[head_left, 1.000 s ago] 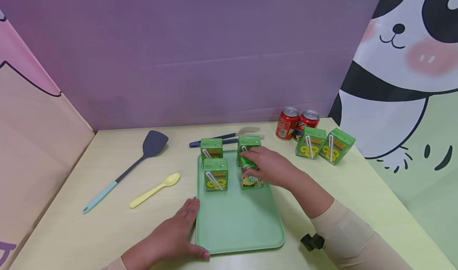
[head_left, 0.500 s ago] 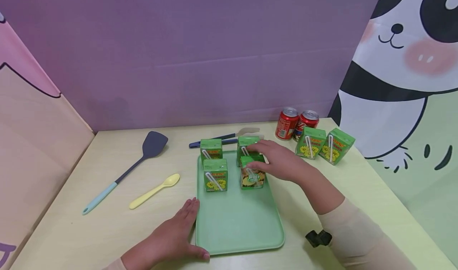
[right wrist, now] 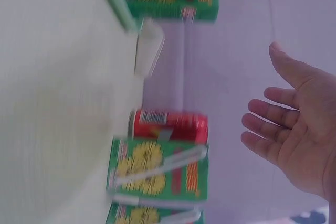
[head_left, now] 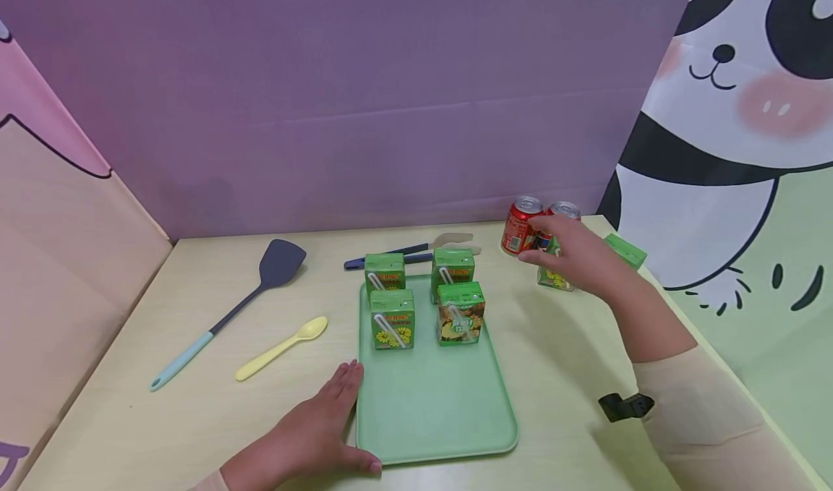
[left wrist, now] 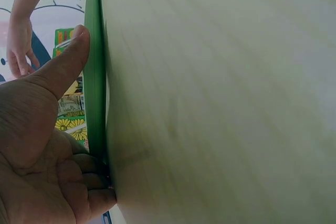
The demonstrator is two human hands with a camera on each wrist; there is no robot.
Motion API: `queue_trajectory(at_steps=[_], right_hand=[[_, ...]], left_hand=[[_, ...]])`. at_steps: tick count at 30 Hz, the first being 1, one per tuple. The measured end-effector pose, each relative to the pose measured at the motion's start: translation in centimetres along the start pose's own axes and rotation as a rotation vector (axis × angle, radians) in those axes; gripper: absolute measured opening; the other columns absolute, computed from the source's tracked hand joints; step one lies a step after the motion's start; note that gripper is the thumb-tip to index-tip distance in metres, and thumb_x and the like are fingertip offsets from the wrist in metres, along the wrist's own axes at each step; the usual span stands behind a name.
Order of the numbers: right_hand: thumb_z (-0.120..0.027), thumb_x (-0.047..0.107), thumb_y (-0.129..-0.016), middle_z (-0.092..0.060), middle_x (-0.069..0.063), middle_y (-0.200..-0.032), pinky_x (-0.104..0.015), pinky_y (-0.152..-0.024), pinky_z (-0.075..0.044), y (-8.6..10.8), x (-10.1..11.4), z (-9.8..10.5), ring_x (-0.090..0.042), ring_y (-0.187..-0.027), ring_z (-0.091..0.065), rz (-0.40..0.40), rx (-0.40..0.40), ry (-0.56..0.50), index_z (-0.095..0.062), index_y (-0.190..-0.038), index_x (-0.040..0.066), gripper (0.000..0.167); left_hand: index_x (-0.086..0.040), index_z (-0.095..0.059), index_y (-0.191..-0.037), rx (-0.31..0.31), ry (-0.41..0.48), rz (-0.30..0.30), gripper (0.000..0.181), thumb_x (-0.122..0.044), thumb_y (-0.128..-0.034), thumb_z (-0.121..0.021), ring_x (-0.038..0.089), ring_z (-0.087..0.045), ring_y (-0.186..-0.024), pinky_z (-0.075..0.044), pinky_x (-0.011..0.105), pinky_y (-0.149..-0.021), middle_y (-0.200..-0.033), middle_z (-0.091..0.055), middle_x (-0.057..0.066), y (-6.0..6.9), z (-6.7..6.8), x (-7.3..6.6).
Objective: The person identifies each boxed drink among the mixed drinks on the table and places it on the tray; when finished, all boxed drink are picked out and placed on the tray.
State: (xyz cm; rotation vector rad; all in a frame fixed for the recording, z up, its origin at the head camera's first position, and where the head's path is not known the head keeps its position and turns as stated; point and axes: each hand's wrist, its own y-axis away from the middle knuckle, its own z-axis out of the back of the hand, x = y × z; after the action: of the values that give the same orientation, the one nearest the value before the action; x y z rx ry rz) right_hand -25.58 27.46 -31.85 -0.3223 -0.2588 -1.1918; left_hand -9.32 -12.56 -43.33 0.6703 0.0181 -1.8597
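A green tray [head_left: 436,404] holds four upright green drink cartons, among them a front-left one [head_left: 392,319] with yellow flowers and a front-right one [head_left: 460,314] with a brown print. My left hand [head_left: 312,429] rests with straight fingers along the tray's left edge; the left wrist view shows its thumb [left wrist: 65,64] against the rim. My right hand [head_left: 579,256] is in the air in front of the red cans and two more cartons, partly covering them in the head view. Its fingers are spread and hold nothing; in the right wrist view it hangs apart from the cartons [right wrist: 160,169].
Two red cans [head_left: 520,227] stand at the back right. A dark spatula [head_left: 280,263] with a blue handle and a yellow spoon [head_left: 283,348] lie left of the tray. Dark-handled utensils [head_left: 406,254] lie behind it, before a purple cloth wall.
My right hand has let go of the front-right carton on the tray and moved right and back, over to the cans and the two cartons. The left hand has stayed where it was.
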Motion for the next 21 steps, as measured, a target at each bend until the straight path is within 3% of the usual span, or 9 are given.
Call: queue_trajectory(at_steps=[5, 10, 15, 21], right_hand=[[-0.068, 0.047, -0.09, -0.04, -0.024, -0.149, -0.065, -0.109, -0.031, -0.1, -2.6, 0.9, -0.045, -0.138, -0.033, -0.071, 0.004, 0.023, -0.038, -0.148, 0.001, 0.08], [-0.068, 0.047, -0.089, -0.045, -0.025, -0.143, -0.067, -0.108, -0.028, 0.0, -4.8, 0.9, -0.047, -0.136, -0.032, -0.093, -0.003, 0.067, -0.04, -0.146, 0.001, 0.079], [-0.07, 0.04, -0.09, -0.044, -0.027, -0.141, -0.068, -0.107, -0.029, -0.2, -6.5, 0.5, -0.048, -0.135, -0.032, -0.121, 0.006, 0.094, -0.04, -0.144, -0.001, 0.074], [-0.07, 0.043, -0.089, -0.038, -0.033, -0.144, -0.068, -0.106, -0.03, -0.8, -7.9, 0.0, -0.049, -0.133, -0.033, -0.134, 0.043, 0.11, -0.036, -0.146, -0.006, 0.082]], left_hand=[[-0.01, -0.009, -0.159, 0.011, 0.002, 0.008, 0.137, -0.081, -0.0582, -0.07, 0.028, -0.01, -0.152, -0.032, 0.056, -0.113, -0.166, -0.009, 0.008, -0.1, 0.1, -0.1], [-0.009, -0.009, -0.159, 0.011, -0.011, 0.0, 0.137, -0.081, -0.0589, -0.07, 0.029, -0.011, -0.152, -0.033, 0.056, -0.113, -0.166, -0.009, 0.009, 0.0, 0.1, -0.1], [-0.009, -0.009, -0.158, 0.004, -0.015, -0.006, 0.136, -0.081, -0.0599, -0.07, 0.029, -0.01, -0.152, -0.032, 0.055, -0.113, -0.166, -0.009, 0.009, 0.1, 0.2, -0.1], [-0.007, -0.009, -0.158, -0.003, -0.013, -0.014, 0.137, -0.08, -0.0601, -0.071, 0.029, -0.01, -0.152, -0.033, 0.055, -0.113, -0.166, -0.009, 0.01, 0.2, 0.1, -0.1]])
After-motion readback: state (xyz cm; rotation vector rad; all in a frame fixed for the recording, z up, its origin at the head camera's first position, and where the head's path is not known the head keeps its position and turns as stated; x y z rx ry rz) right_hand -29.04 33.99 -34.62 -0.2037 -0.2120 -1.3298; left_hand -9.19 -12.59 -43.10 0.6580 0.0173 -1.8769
